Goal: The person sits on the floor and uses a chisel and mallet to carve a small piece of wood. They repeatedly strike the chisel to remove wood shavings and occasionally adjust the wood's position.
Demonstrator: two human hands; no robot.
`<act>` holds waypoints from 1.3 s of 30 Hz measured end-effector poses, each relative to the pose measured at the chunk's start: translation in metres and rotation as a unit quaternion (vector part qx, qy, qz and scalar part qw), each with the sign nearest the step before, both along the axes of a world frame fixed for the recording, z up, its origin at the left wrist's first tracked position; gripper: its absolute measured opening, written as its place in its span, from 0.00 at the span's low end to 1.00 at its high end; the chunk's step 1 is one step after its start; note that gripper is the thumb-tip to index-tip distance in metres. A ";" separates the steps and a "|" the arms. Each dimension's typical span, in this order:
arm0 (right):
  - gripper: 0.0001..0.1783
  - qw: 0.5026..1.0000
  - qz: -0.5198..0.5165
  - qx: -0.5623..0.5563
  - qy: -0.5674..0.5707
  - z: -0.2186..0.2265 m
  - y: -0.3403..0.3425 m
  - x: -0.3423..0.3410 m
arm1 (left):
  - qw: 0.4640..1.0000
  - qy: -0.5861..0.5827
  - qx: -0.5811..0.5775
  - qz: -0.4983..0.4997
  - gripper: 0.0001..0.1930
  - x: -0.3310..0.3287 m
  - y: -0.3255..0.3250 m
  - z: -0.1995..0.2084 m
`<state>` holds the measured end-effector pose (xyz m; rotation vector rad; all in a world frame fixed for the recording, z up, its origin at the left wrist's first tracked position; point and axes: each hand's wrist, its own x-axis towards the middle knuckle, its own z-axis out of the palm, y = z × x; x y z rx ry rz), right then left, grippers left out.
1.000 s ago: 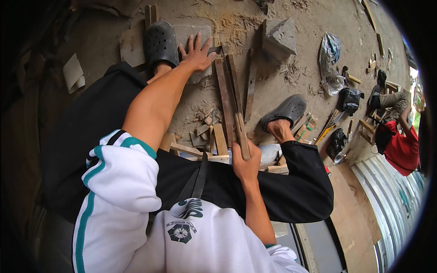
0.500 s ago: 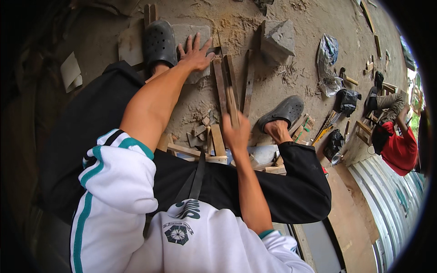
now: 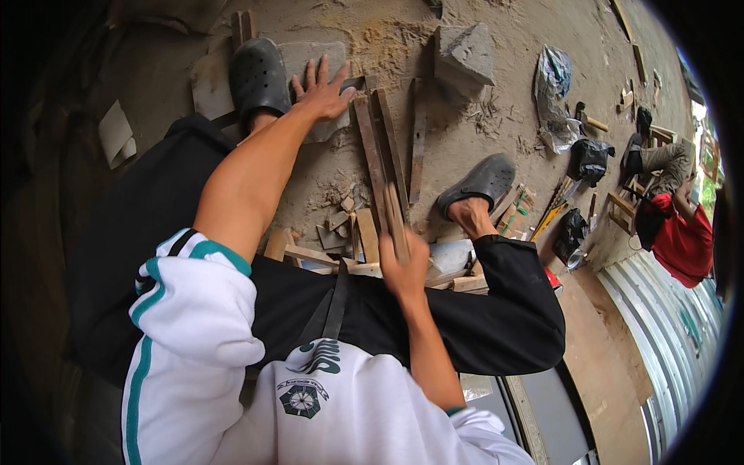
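My left hand (image 3: pixel 322 94) lies flat with spread fingers on a grey concrete slab (image 3: pixel 322 133), beside my clog-covered foot. Its thumb is close to the top of two long wooden strips (image 3: pixel 364 128) on the ground, where a short dark crosspiece (image 3: pixel 358 82) sits. Closed around a narrow piece of wood (image 3: pixel 396 220) is my right hand (image 3: pixel 405 262), low over the near end of those strips. The hand and the wood's tip are slightly blurred, so I cannot tell whether it touches the strips. A third strip (image 3: pixel 418 143) lies apart on the right.
A concrete block (image 3: pixel 463 60) stands beyond the strips. Wood offcuts (image 3: pixel 364 236) lie between my legs. Farther right are a hammer (image 3: pixel 595 123), a handsaw (image 3: pixel 552 209), black plastic bags (image 3: pixel 593 161) and a seated person in red (image 3: pixel 682 240). Corrugated metal sheet (image 3: pixel 659 341) lies at lower right.
My right hand has drawn back toward my body with the narrow wood. My left hand stays flat on the slab. The whole view has shifted slightly.
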<state>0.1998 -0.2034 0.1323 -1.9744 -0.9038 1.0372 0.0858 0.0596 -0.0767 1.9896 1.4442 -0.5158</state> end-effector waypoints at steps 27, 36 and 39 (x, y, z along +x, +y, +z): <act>0.07 1.000 0.002 -0.022 0.009 -0.061 0.033 0.017 | 1.000 0.002 0.021 -0.021 0.38 -0.002 0.004 -0.019; 0.09 1.000 0.007 -0.008 -0.003 -0.067 0.031 0.015 | 0.999 -0.005 0.035 -0.022 0.38 0.000 0.004 -0.020; 0.06 0.999 -0.006 -0.047 0.018 -0.055 0.044 0.014 | 1.000 0.008 0.022 -0.017 0.37 0.002 0.002 -0.019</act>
